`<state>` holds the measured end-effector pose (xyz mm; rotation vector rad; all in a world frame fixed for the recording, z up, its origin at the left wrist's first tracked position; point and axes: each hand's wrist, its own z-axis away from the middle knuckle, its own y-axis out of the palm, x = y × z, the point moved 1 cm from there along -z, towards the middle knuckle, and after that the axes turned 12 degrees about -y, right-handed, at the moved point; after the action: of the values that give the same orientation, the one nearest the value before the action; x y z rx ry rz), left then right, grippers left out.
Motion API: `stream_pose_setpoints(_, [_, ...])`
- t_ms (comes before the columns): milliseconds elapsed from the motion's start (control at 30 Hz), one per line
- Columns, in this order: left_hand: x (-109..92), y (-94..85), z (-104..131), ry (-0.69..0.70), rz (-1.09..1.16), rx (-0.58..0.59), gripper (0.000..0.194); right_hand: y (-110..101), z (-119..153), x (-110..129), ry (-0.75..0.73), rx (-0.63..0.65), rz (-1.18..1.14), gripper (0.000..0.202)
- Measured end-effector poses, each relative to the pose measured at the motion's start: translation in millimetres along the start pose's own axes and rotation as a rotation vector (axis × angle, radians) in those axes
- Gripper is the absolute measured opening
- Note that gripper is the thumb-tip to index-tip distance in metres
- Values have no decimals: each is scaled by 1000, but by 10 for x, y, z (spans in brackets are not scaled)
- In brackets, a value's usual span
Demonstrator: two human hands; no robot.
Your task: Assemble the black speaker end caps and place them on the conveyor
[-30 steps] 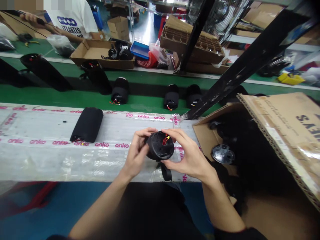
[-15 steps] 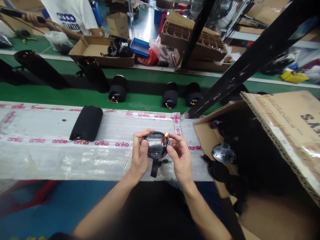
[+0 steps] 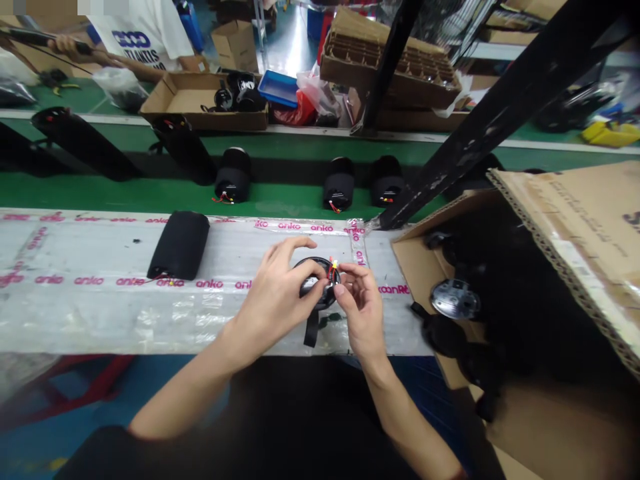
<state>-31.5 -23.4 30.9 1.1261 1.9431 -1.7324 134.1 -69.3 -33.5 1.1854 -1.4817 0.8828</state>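
A round black cap is held up above the wrapped bench, with a black strap hanging from its lower side. Red and black wires, ending in a small pale yellow connector, rise from its right part. My right hand grips the cap's right rim between thumb and curled fingers. Over the cap's face reaches my left hand, its thumb and index finger pinched at the base of the wires. Its fingers partly cover the cap. To the left lies a black fabric-covered cylinder with thin wires at its near end.
An open carton with black parts and a shiny disc stands at right. Several black cylinders line the green conveyor. A black post slants across. Opposite is a person in a white shirt.
My left hand has left the cap's left rim and moved right across its face to the wires. My right hand stays on the right rim.
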Motion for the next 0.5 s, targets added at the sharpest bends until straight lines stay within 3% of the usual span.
stream_pose_setpoints(100, [7, 58, -45, -54, 159, 28, 8, 15, 0, -16, -5, 5, 1, 40])
stream_pose_setpoints(233, [132, 181, 60, -185, 479, -59, 6, 30, -1, -50, 17, -23, -15, 42])
stream_pose_setpoints(333, [241, 310, 231, -263, 699, -114, 25, 41, 20, -60, 7, -52, -7, 40])
stream_pose_setpoints(500, [284, 545, 369, -367, 740, -226, 41, 89, 76, -38, -181, -99, 101, 24])
